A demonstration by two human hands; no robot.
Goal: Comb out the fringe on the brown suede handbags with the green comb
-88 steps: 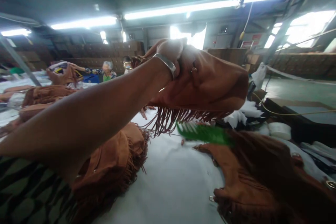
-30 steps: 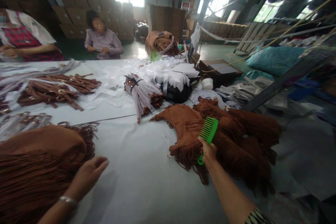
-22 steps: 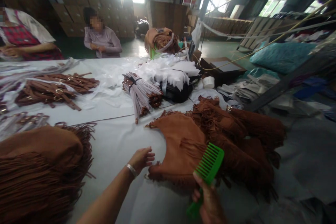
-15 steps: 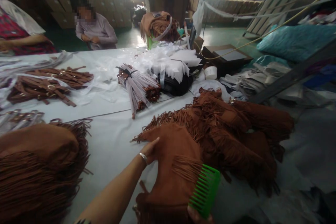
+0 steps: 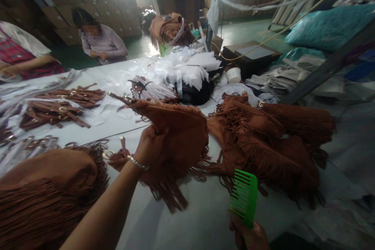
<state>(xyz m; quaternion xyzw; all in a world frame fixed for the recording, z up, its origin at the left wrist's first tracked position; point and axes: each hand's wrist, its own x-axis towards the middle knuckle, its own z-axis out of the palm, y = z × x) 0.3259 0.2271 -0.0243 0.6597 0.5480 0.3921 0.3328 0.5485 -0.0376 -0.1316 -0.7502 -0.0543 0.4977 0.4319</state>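
Note:
My left hand (image 5: 150,144), with a bracelet at the wrist, is closed on the edge of a brown fringed bag (image 5: 181,136) and holds it up off the table. Its fringe hangs loose below, and a metal ring shows at its near left corner. Low on the right, my right hand (image 5: 249,234) grips a green wide-toothed comb (image 5: 246,197) by its lower end. The comb's teeth point left, apart from the bag. Just beyond, a heap of brown fringed bags (image 5: 263,152) lies on the table.
Another fringed bag (image 5: 52,172) lies at the near left. Brown buckled straps (image 5: 55,113), a tied strap bundle (image 5: 152,90) and white wrapping sheets (image 5: 187,66) cover the far side of the white table (image 5: 123,134). Two people stand beyond it; a slanted metal bar (image 5: 328,68) crosses the right.
My left hand has lifted the bag off the table and turned it, moving left. The comb in my right hand has come away from the fringe, shifting right.

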